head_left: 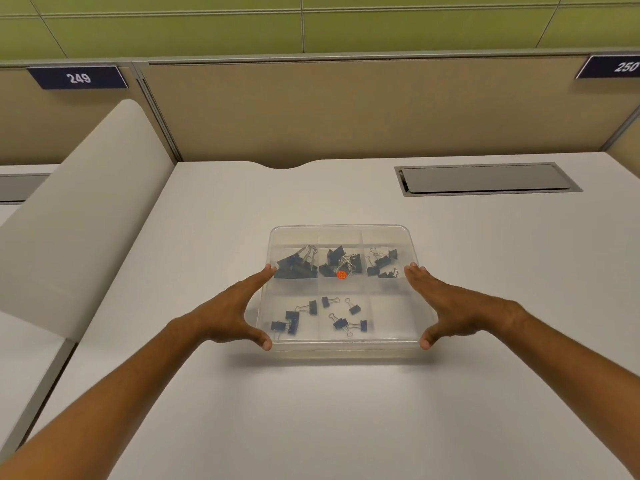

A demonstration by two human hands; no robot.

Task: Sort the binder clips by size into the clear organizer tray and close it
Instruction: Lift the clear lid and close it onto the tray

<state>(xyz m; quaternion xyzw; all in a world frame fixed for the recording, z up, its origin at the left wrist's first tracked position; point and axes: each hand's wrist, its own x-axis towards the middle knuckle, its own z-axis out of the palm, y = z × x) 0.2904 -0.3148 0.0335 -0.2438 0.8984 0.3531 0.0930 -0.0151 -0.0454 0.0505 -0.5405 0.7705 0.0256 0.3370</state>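
White cubicle desk [346, 410], tan partition behind. Your tray [341, 344] sits mid-desk, lid on, clips [298, 265] sorted in its compartments. Left hand [230, 311] and right hand [450, 308] flank its sides, fingers straight, thumbs at the near corners.

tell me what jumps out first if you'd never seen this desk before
The clear organizer tray in the middle of the white desk, with dark binder clips grouped in its compartments, larger ones in the far row and smaller ones nearer. The left hand and right hand flank its sides with straight fingers. A small orange sticker glows at the tray's centre.
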